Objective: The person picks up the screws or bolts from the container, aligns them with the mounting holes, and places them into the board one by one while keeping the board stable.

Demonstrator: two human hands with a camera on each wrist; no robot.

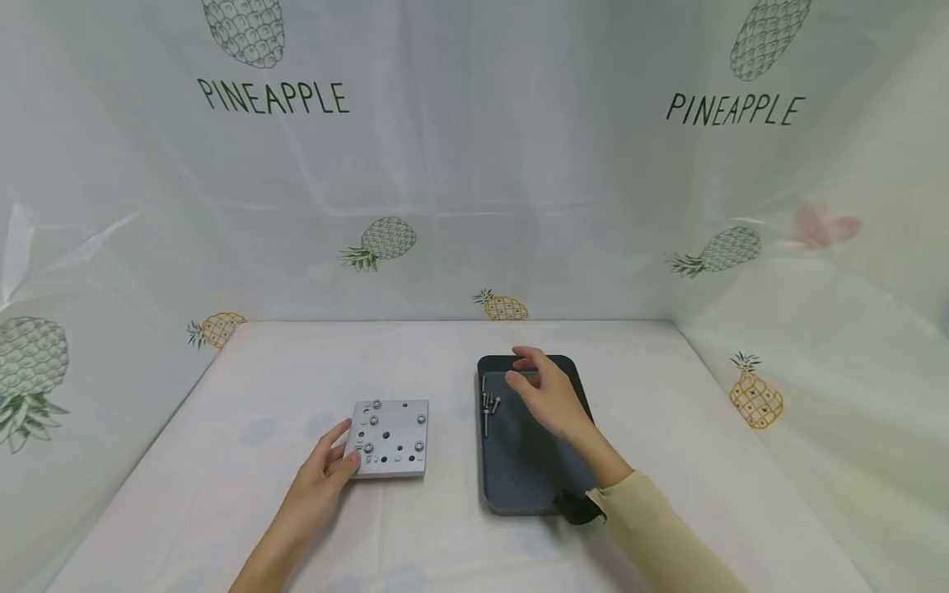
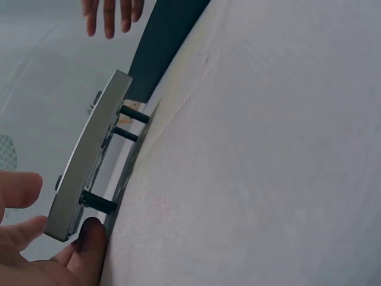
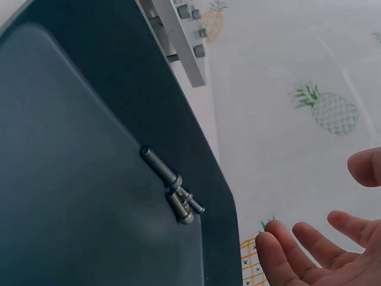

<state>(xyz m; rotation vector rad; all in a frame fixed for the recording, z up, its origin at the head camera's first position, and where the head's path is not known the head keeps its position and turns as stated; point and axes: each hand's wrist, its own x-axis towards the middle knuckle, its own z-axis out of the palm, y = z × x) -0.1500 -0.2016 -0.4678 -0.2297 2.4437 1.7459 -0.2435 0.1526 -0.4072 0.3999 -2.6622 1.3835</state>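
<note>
A silver square metal plate (image 1: pixel 396 422) with holes and several socket-head screws lies left of centre in the head view. My left hand (image 1: pixel 317 479) grips its left edge, thumb over the near left corner. From the side, in the left wrist view, screw shanks (image 2: pixel 98 202) stick out under the plate toward the cloth. My right hand (image 1: pixel 552 402) hovers over the dark tray (image 1: pixel 530 478), fingers spread and loosely bent, holding nothing. Several loose screws (image 3: pixel 161 167) lie together along the tray's left side; in the right wrist view the fingertips are apart from them.
A white cloth (image 1: pixel 356 354) covers the table. Behind it and at both sides hang pale curtains (image 1: pixel 474 165) printed with pineapples. The tray's raised wall (image 3: pixel 196 137) stands between the loose screws and the plate. A black object (image 1: pixel 578 506) sits at the right wrist, over the tray's near right corner.
</note>
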